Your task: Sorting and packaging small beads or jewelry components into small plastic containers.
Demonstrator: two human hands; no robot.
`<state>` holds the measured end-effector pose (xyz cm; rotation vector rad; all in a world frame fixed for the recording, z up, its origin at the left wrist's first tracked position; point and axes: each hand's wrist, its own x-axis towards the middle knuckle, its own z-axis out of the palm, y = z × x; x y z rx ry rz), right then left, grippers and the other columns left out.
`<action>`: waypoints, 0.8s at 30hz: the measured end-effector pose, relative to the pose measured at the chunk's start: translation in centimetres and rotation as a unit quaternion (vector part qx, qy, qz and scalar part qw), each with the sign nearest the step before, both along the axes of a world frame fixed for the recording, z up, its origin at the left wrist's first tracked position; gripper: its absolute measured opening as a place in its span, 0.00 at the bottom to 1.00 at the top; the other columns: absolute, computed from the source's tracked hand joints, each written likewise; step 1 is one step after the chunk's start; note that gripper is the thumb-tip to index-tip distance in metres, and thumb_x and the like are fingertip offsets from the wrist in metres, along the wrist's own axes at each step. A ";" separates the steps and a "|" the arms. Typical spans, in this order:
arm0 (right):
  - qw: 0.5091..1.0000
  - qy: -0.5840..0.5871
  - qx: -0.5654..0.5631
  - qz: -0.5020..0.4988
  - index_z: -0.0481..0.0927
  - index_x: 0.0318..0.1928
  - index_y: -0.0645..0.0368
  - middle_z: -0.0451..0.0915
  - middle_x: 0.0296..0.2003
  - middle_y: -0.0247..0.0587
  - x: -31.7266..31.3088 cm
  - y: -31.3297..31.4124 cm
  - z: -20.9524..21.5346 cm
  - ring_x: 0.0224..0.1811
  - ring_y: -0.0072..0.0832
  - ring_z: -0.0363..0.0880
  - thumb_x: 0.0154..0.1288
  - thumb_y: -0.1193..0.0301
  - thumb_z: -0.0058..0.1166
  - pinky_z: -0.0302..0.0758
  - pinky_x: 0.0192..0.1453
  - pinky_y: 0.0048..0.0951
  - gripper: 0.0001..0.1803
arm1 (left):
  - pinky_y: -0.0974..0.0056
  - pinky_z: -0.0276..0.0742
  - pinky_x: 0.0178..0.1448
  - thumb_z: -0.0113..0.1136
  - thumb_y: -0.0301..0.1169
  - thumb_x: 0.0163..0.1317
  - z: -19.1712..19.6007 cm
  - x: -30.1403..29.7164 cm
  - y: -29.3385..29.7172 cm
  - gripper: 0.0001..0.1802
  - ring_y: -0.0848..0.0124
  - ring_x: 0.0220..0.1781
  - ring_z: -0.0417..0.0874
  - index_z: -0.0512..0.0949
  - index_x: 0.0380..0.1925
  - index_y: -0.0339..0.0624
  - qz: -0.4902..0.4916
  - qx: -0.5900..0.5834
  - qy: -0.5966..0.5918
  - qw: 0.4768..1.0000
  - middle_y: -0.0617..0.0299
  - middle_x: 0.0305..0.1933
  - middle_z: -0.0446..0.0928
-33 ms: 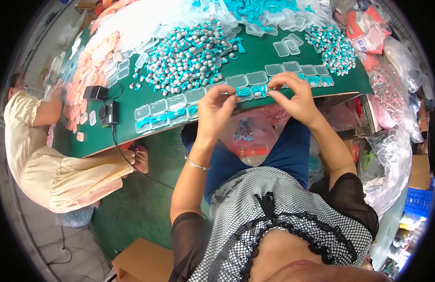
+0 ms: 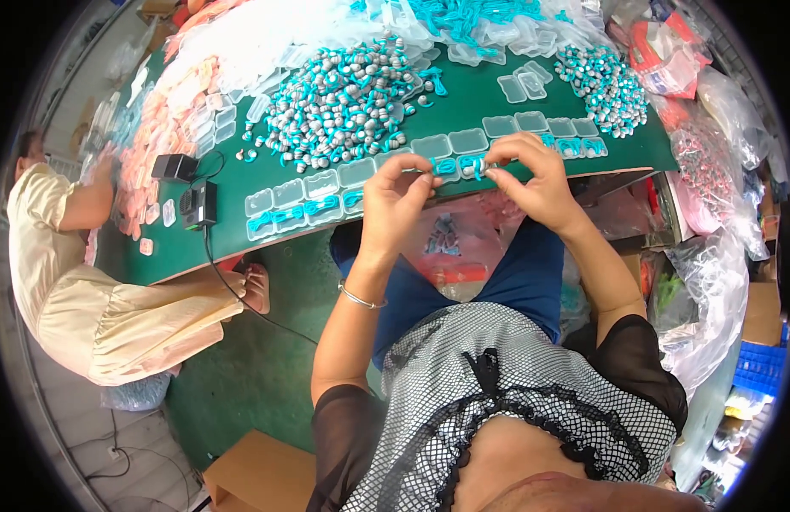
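Note:
A row of clear plastic cases with raised lids (image 2: pixel 321 183) runs along the near edge of the green table. Bundles of teal cord (image 2: pixel 320 206) lie in their lower halves. Over the row's right part, my left hand (image 2: pixel 393 205) is closed at thumb and forefinger beside a teal cord bundle; the fingertips hide what they pinch, if anything. My right hand (image 2: pixel 538 181) pinches a small grey-and-teal piece (image 2: pixel 479 168), which looks like an earbud, above a case with teal cord. Farther right, more filled cases (image 2: pixel 580 148) sit beyond my right hand.
Behind the row rises a large heap of grey-and-teal pieces (image 2: pixel 335 107); a smaller heap (image 2: pixel 601 90) lies at the far right. Loose clear cases (image 2: pixel 524 84) lie between. Black boxes with a cable (image 2: pixel 198 206) stand left. Another person (image 2: pixel 96 273) works at the left end.

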<state>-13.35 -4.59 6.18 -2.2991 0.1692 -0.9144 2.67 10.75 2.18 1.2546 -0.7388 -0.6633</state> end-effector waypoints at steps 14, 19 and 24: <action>0.992 -0.033 -0.107 0.061 0.80 0.36 0.57 0.80 0.33 0.38 0.6 2.0 0.1 0.38 0.36 0.78 0.50 0.79 0.64 0.70 0.50 0.39 0.11 | 0.71 0.76 0.47 0.63 0.23 0.62 -0.5 -1.8 0.5 0.07 0.76 0.39 0.80 0.82 0.40 0.33 -0.122 -0.052 0.171 0.976 0.60 0.42 0.81; 0.986 -0.019 -0.147 0.072 0.79 0.37 0.57 0.79 0.33 0.39 0.5 1.9 0.2 0.37 0.37 0.78 0.50 0.78 0.65 0.70 0.53 0.43 0.12 | 0.71 0.77 0.47 0.65 0.25 0.61 -0.2 -1.9 0.5 0.08 0.77 0.40 0.80 0.82 0.38 0.33 -0.139 -0.061 0.225 0.963 0.62 0.40 0.81; 0.981 -0.003 -0.175 0.081 0.78 0.36 0.58 0.78 0.32 0.39 0.4 1.9 0.3 0.36 0.37 0.77 0.49 0.78 0.65 0.71 0.54 0.44 0.12 | 0.71 0.75 0.47 0.65 0.25 0.60 -0.7 -1.7 0.3 0.07 0.77 0.40 0.79 0.83 0.37 0.33 -0.141 -0.035 0.219 0.965 0.62 0.41 0.81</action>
